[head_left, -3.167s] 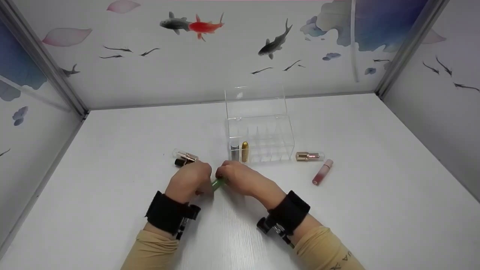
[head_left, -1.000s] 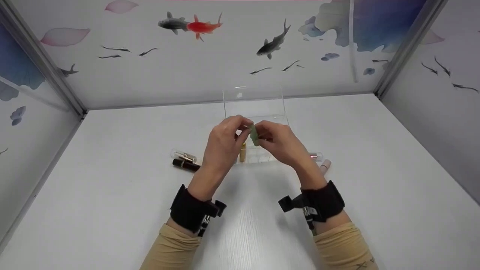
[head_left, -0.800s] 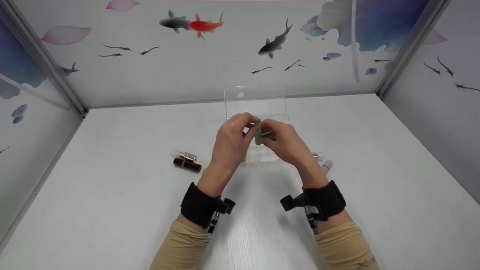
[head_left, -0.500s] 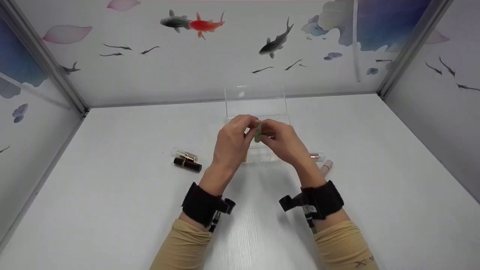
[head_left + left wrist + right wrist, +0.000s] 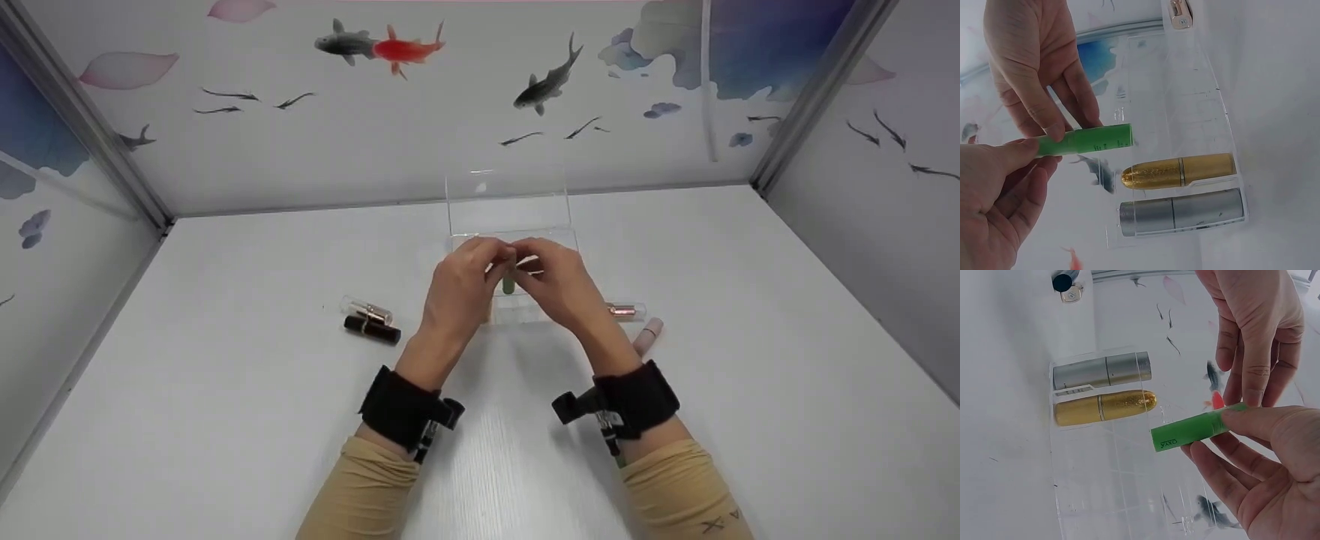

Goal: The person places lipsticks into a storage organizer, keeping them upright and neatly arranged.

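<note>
A green lipstick tube (image 5: 509, 286) is held upright over the clear lidded box (image 5: 551, 310), its lower end pointing into the box. My left hand (image 5: 461, 281) pinches the tube's upper end between thumb and fingers. Fingers of my right hand (image 5: 555, 277) pinch it too, thumb lying on its upper half in the right wrist view. Below the tube's free end, the box's compartments show through clear walls. Beside it, a gold lipstick (image 5: 1207, 169) and a silver lipstick (image 5: 1202, 211) stand in adjoining compartments. In the head view my left hand hides most of both.
Left of the box lie a black lipstick (image 5: 372, 330) and a clear-capped lipstick (image 5: 366, 308). To its right are a rose-gold lipstick (image 5: 626, 311) with a clear cap and a pink lip gloss (image 5: 649, 334). The box's lid (image 5: 510, 196) stands raised at the back.
Both hands have carried the green lipstick tube up from the table, forward and right to above the box. It has turned upright, and lately it has sunk slightly.
</note>
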Motion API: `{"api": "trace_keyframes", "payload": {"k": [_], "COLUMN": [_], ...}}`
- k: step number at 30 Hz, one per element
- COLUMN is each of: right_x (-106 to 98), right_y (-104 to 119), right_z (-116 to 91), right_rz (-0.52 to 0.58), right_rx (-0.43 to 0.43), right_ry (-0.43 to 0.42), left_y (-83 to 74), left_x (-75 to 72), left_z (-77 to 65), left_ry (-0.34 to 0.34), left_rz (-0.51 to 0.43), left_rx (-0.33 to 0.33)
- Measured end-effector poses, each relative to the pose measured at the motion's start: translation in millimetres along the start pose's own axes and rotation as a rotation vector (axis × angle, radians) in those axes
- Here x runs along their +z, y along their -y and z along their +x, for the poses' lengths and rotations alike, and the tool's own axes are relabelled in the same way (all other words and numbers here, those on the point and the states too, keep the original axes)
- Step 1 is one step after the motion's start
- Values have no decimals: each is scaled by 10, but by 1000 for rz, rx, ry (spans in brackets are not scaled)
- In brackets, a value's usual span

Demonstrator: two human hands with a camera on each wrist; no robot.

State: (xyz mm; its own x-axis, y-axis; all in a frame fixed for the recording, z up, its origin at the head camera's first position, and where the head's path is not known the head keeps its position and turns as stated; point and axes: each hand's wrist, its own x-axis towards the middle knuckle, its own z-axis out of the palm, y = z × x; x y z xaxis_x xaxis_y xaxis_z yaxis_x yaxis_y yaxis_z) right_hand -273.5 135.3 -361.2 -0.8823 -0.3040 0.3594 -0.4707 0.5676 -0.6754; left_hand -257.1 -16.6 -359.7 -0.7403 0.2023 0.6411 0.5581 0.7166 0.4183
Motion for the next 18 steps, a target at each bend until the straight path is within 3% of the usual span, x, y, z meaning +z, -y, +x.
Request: {"api": "trace_keyframes", "payload": {"k": [18], "right_x": [84], "right_y": [-38], "right_z": [3], "right_rz": [-113], "right_rx": [41], "right_ry": [-19], "left_y": [88], "left_x": [119], "left_z": [-48], "left_ry": [55], "left_rz": [68], "left_rx": [-8]}}
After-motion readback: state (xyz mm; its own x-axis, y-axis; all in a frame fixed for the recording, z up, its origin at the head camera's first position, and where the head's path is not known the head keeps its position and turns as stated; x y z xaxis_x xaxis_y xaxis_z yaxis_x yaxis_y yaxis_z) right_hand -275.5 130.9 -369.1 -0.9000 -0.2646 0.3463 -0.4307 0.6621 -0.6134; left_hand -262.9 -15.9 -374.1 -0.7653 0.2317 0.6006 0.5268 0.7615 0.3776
